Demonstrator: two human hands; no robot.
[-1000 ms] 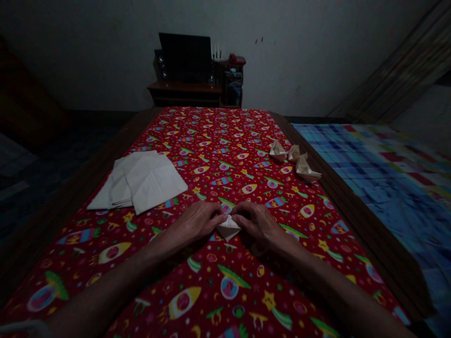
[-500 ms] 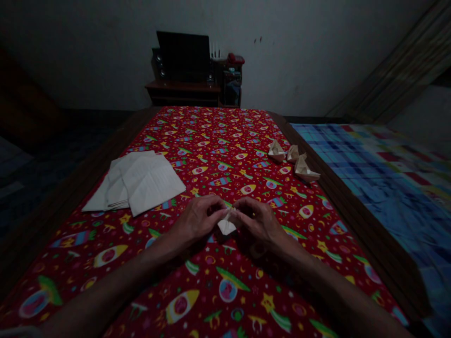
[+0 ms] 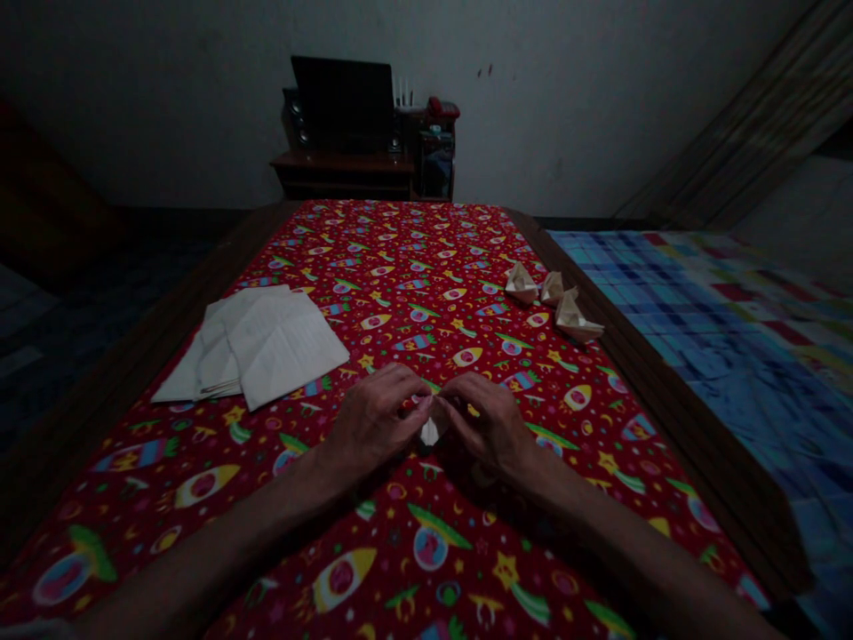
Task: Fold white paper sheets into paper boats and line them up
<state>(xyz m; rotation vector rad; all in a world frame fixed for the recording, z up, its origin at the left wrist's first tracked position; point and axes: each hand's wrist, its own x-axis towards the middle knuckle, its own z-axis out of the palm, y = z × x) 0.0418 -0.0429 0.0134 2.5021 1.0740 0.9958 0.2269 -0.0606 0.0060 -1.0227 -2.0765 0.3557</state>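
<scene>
Between my fingertips is a small folded piece of white paper (image 3: 430,432), held just over the red patterned cloth (image 3: 373,551). My left hand (image 3: 379,411) pinches it from the left side. From the right, my right hand (image 3: 485,418) pinches it too, thumb and fingers close to those of the left. Most of the paper is hidden by the fingers; only its pale lower part shows. Several sheets of creased white paper (image 3: 293,347) lie overlapped to the left. Three folded paper boats (image 3: 577,320) sit at the right edge of the cloth.
A dark screen (image 3: 343,102) with small speakers stands on a brown cabinet (image 3: 343,167) against the far wall. Beside it is a red telephone (image 3: 442,108). A blue checked cover (image 3: 640,293) spreads to the right, past the table's dark edge.
My fingers have closed in further over the paper, so less of it shows. Both hands are slightly tilted inward. The sheets and the folded boats stay where they were.
</scene>
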